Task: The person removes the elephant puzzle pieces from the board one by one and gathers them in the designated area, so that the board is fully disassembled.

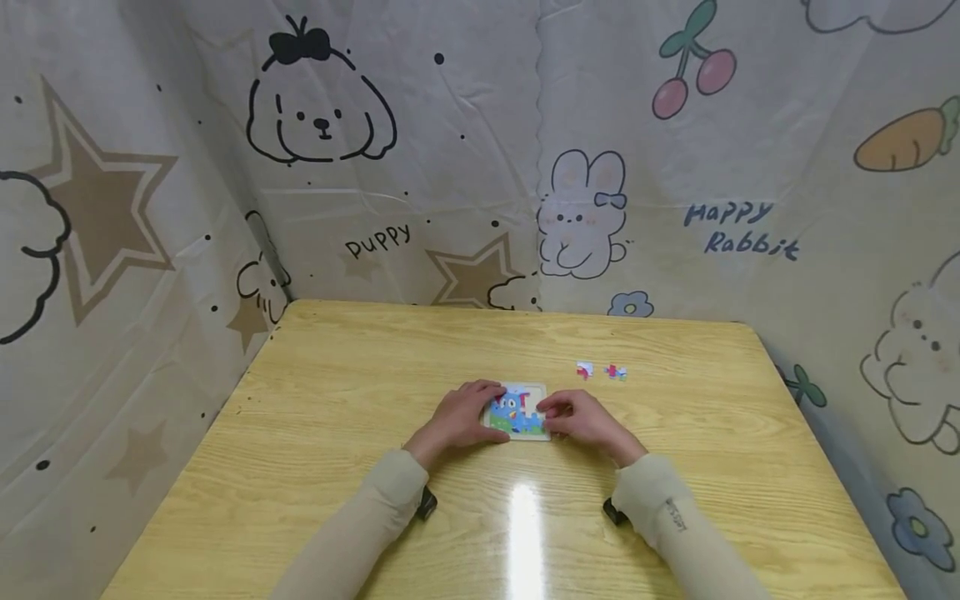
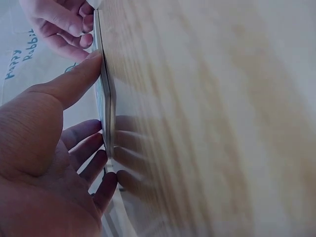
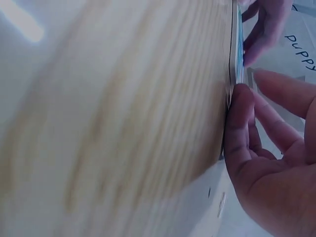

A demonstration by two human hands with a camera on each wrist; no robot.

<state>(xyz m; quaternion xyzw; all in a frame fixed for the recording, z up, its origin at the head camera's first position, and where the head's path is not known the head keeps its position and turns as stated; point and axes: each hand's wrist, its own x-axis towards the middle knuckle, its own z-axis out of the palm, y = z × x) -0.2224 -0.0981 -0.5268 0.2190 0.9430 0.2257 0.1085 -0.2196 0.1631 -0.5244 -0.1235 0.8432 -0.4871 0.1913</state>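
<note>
A small jigsaw puzzle board (image 1: 517,435) with a blue cartoon animal lies on the wooden table. Its upper right part shows a pale gap. My left hand (image 1: 463,416) grips the board's left side, thumb (image 2: 86,74) at the near edge and fingers (image 2: 91,143) along the far side. At the right edge is my right hand (image 1: 581,421), fingers bent and fingertips right at the board beside the gap. In the right wrist view its thumb (image 3: 281,89) stands raised from the bent fingers (image 3: 239,123). I cannot tell whether the fingers hold a piece.
Two loose jigsaw pieces, one pink and white (image 1: 584,370) and one mostly red and blue (image 1: 616,372), lie behind my right hand. Wood-grain table (image 1: 360,358) surrounds the board. A printed curtain (image 1: 465,183) hangs behind the table and along both sides.
</note>
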